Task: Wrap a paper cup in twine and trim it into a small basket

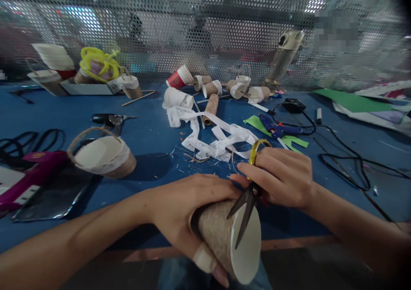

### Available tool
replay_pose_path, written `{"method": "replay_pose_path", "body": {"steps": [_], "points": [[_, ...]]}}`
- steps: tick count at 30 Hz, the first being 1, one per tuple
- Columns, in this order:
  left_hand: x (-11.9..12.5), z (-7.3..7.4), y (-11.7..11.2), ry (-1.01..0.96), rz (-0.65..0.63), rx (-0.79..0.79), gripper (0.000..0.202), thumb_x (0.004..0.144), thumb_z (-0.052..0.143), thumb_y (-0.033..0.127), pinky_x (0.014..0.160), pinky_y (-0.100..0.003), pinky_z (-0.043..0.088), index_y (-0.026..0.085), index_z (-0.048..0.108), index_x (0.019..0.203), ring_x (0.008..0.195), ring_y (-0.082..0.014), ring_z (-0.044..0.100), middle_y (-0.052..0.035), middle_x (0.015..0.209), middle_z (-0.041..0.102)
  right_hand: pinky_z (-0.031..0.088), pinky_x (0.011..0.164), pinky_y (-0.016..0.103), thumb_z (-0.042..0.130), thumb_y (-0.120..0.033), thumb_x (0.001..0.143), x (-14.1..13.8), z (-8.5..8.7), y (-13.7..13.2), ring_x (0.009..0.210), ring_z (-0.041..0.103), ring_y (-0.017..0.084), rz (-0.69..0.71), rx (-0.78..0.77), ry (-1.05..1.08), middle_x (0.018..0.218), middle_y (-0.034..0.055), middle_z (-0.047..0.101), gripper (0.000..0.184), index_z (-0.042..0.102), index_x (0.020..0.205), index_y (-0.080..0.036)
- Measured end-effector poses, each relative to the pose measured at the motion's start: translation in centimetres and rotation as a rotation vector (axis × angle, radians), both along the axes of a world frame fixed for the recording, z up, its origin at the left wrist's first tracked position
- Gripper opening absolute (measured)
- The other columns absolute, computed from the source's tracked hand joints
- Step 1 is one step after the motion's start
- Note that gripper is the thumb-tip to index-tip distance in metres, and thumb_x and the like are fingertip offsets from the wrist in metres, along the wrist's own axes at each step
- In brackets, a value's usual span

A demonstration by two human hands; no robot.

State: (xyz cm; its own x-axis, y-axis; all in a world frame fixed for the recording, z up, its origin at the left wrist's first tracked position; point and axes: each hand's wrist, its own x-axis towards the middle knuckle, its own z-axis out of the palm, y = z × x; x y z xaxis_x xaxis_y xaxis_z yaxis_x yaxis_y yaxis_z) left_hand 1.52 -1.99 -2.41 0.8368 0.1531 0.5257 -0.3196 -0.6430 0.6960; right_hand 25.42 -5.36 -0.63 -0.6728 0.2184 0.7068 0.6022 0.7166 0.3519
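My left hand (189,208) is wrapped round a paper cup (218,234) covered in brown twine, tilted with its white mouth toward the right. A bandage or tape covers one digit of that hand. In my right hand (282,174) are scissors (248,198) with yellow handles. Their dark blades are parted and cross the cup's rim. White lace ribbon (221,142) lies in loose folds beyond both hands. To the left stands a twine-wrapped cup basket (105,157) with lace trim and a handle. A roll of twine (211,109) rests behind the lace.
A blue glue gun (279,127) with a black cord lies at the right. At the left are a magenta tool (38,174) and a dark phone (61,196). Several small baskets (237,89) and a bottle (284,59) stand by the perforated metal screen (167,29).
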Motion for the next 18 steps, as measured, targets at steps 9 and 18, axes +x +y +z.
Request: {"method": "replay_pose_path", "body": {"steps": [9,18], "points": [[-0.10,0.33,-0.19,0.069,0.013,-0.017,0.075,0.063,0.086,0.065,0.071,-0.030,0.050,0.018,0.060,0.115,0.080,-0.0230,0.067,-0.0083,0.094,0.071,0.040,0.058,0.028,0.078,-0.032,0.087,-0.07,0.18,-0.32,0.066,0.053,0.013,-0.050,0.059,-0.020,0.069,-0.0025,0.060,0.025,0.065,0.102,-0.017],[-0.01,-0.27,0.12,-0.001,0.034,0.005,0.081,0.060,0.084,0.069,0.067,-0.029,0.049,0.019,0.059,0.118,0.077,-0.0222,0.066,-0.0079,0.092,0.070,0.038,0.057,0.029,0.078,-0.031,0.087,-0.12,0.29,-0.22,0.064,0.052,0.013,-0.069,0.058,-0.029,0.067,-0.0027,0.059,0.023,0.064,0.099,-0.017]]}}
